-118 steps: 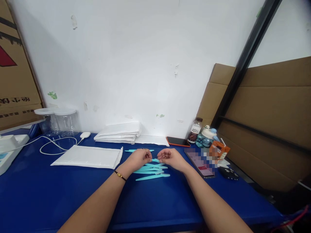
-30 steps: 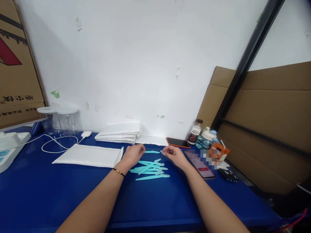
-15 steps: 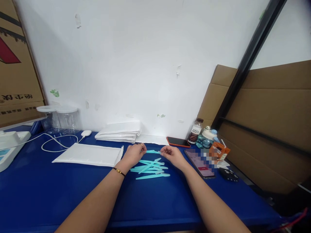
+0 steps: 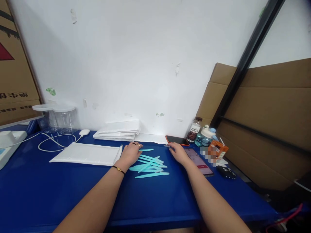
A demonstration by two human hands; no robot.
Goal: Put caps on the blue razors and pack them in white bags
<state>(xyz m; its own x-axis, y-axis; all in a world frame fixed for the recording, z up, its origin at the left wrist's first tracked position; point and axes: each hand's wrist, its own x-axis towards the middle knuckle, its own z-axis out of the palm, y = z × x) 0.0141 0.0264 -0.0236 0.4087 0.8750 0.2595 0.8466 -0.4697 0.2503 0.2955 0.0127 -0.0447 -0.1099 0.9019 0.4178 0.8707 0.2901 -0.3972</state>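
On a blue counter [image 4: 48, 194], a printed cardboard box [image 4: 17, 74] stands at far left, above a white power strip [image 4: 18, 142]. Two clear jars [image 4: 65, 121] under white lids stand by the wall; what they contain cannot be made out. A white cable [image 4: 52, 137] loops in front of them, beside a padded white envelope [image 4: 87, 153] and, farther back, a stack of similar envelopes [image 4: 115, 131]. The worker's left hand [image 4: 131, 153], fingers drawn narrow, meets one end of a teal stick [image 4: 147, 150]; whether it is pinched cannot be told. More teal sticks [image 4: 148, 164] lie crossed at mid-counter, between the forearms. The right hand [image 4: 179, 152] has its bent fingertips at a small translucent piece [image 4: 167, 146]; its grip, too, cannot be told. Behind it lies an orange-edged phone [image 4: 178, 140]. At right stand a brown-capped labeled bottle [image 4: 194, 131], dark in its lower part, and a see-through bluish jug [image 4: 204, 138], with a second phone [image 4: 200, 161] lying nearer. An orange carton [image 4: 217, 149] holds a white straw, near a black object [image 4: 226, 172].
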